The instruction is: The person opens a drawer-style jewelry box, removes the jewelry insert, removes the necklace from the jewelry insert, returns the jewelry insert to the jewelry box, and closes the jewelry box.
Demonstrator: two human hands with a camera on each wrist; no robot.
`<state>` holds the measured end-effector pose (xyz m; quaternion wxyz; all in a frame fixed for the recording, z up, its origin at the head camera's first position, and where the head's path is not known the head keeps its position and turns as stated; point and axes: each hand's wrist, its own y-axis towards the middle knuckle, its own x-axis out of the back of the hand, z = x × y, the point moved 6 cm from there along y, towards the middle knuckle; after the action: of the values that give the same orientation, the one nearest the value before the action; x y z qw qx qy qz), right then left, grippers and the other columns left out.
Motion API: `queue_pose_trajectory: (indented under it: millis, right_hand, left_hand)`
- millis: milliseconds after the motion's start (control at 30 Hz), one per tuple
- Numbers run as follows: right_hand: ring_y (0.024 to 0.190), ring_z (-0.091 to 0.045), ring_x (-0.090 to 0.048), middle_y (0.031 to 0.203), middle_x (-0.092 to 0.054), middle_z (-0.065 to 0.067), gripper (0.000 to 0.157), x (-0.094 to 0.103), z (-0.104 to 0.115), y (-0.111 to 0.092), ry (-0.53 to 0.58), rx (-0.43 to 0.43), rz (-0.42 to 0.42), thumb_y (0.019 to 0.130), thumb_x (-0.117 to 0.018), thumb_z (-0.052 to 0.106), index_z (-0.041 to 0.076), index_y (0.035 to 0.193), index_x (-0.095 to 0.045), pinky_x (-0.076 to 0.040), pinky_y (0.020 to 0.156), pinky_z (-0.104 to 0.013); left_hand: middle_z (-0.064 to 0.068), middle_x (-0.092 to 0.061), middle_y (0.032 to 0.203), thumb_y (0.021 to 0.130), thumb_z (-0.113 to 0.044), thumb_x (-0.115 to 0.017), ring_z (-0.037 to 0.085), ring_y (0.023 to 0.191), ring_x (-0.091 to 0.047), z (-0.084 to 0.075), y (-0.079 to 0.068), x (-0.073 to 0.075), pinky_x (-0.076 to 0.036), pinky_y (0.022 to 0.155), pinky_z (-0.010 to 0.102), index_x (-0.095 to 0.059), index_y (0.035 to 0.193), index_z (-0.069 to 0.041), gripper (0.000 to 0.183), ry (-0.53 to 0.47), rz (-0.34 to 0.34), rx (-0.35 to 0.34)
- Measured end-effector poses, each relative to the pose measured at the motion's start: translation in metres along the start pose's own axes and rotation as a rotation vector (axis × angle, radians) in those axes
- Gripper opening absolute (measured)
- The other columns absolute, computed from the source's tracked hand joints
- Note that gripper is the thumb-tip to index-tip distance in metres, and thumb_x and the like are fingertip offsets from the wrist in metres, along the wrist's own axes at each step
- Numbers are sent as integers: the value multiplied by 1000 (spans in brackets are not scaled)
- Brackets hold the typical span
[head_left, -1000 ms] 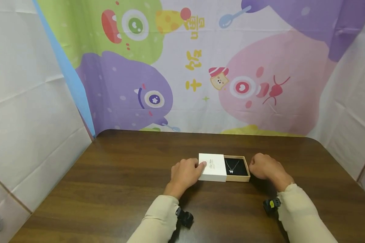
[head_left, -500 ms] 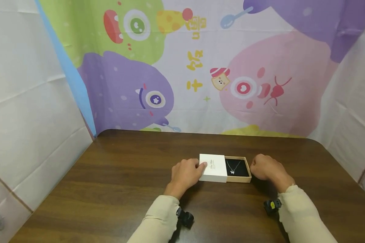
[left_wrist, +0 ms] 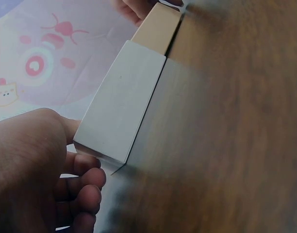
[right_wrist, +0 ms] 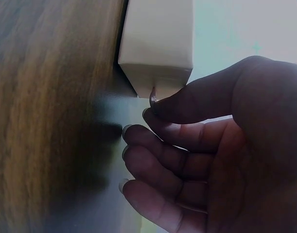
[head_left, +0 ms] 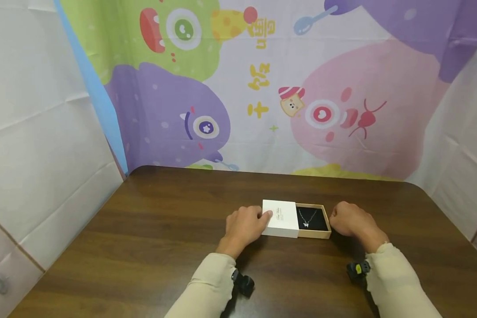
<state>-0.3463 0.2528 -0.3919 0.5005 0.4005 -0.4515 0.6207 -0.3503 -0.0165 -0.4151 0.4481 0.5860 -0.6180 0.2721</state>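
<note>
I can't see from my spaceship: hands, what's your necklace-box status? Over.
Left hand grips white cover. Right hand at drawer's end, seemingly pinching a small tab. Drawer partly out, butterfly necklace showing. Nothing visible in the way.

Box [head_left: 285, 220] in all views, wrists' nearest

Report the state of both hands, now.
Left hand: closed, gripping the end of the white box sleeve.
Right hand: closed, pinching what looks like a small pull tab on the drawer.

Brn table [head_left: 135, 247]; cartoon cloth [head_left: 272, 97] behind; 2 wht side walls [head_left: 39, 115].
</note>
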Motion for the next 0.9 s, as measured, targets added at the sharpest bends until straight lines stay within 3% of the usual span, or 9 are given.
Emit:
queue_pose_trajectory:
  millis: [900]
  right_hand:
    - [59, -19, -38, 63, -37, 0, 22, 1, -2, 0, 19, 1, -7, 81, -45, 8, 16, 61, -43, -35, 58, -39]
  left_hand:
    - [-5, -56, 67, 99, -54, -53, 16, 65, -52, -1, 0, -2, -42, 67, 40, -64, 76, -21, 42, -12, 10, 5]
